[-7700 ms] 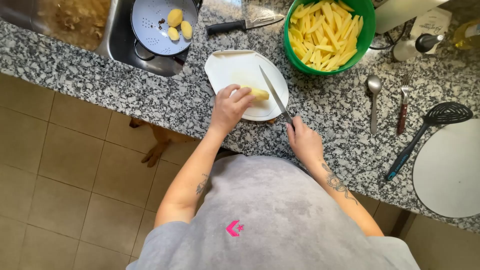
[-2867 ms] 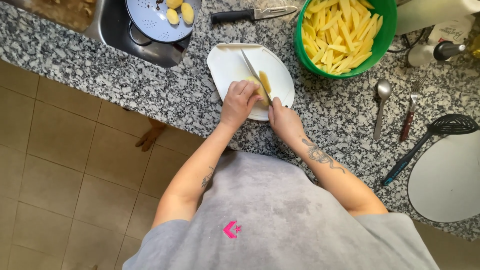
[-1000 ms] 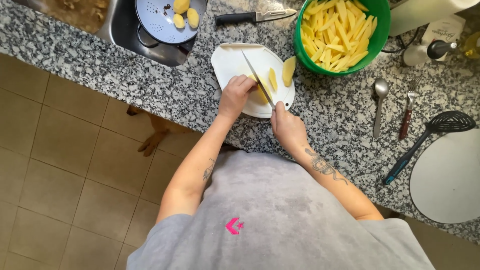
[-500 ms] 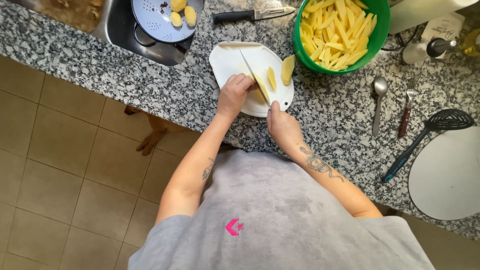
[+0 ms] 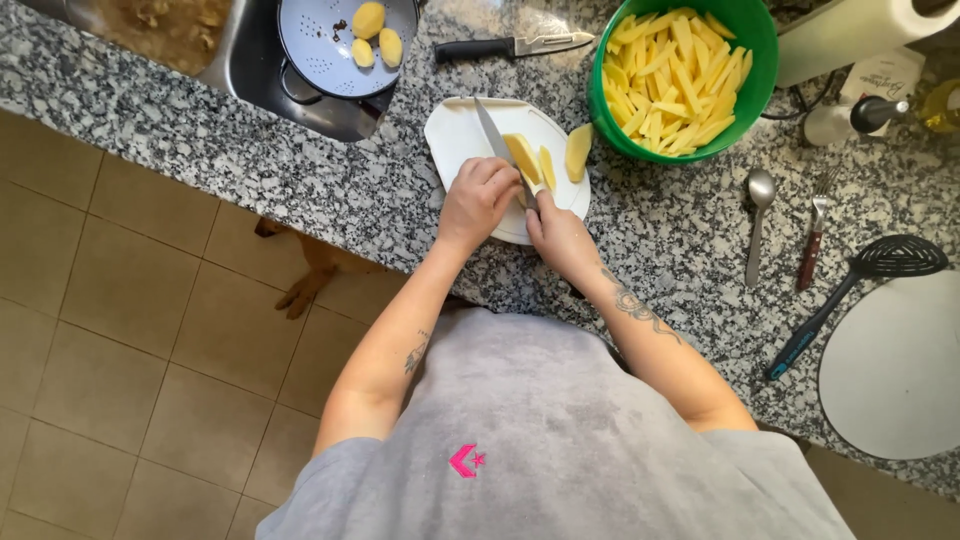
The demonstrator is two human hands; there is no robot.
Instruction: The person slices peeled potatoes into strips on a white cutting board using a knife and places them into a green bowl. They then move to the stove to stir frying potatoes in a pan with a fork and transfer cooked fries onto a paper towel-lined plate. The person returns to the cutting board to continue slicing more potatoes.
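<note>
The right hand (image 5: 562, 238) is closed around the handle of a knife (image 5: 497, 144), whose blade runs away from it across the white cutting board (image 5: 455, 140) and lies against a peeled potato piece (image 5: 522, 157). The left hand (image 5: 478, 200) sits just beside the right, fingers curled down onto the near end of that potato, pinning it to the board. Just past the right hand's knuckles lie two more cut slices, a thin one (image 5: 547, 168) and a thicker one (image 5: 577, 152) at the board's edge. Beyond the right hand stands a green bowl (image 5: 758, 70) full of potato sticks (image 5: 670, 80), close beside the board. Beyond the left hand a black-handled second knife (image 5: 510, 46) lies on the speckled granite surface (image 5: 180, 140), and farther off to that side a white colander (image 5: 310, 50) in the sink holds three small whole potatoes (image 5: 368, 20). Out to the right of the right hand lie a spoon (image 5: 759, 215), a fork (image 5: 815, 225) with a dark red handle, a black slotted spatula (image 5: 860, 285) and a round white board (image 5: 895, 365). Far beyond them stands a small white package with a printed label (image 5: 885, 75) and a roll of paper towel (image 5: 850, 30).
</note>
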